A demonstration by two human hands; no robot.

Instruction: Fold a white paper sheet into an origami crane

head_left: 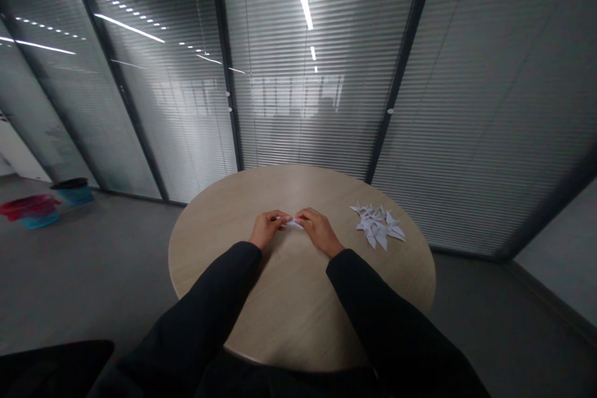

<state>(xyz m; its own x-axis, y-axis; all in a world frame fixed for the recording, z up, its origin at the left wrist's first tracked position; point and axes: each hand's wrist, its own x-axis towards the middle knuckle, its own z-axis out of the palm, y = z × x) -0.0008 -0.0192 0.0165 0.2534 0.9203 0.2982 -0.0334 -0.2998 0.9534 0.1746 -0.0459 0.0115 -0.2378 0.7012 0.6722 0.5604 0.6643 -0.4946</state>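
Note:
Both hands meet over the middle of a round wooden table (pixel 280 298). Between them is a small piece of white folded paper (pixel 293 222), largely covered by the fingers. My left hand (pixel 269 227) pinches its left side with thumb and fingers closed. On the right side, my right hand (pixel 319 230) grips the same paper, fingers bent together. To the right of my hands lies a pile of white folded paper pieces (pixel 379 224) with pointed ends, like origami cranes. The exact folds of the held paper are too small to make out.
Glass partitions with blinds (pixel 308 124) stand right behind the table. On the floor at the left are a blue bin with a black liner (pixel 74 193) and one with a red liner (pixel 35 208). A dark chair-like edge (pixel 51 367) shows at the lower left.

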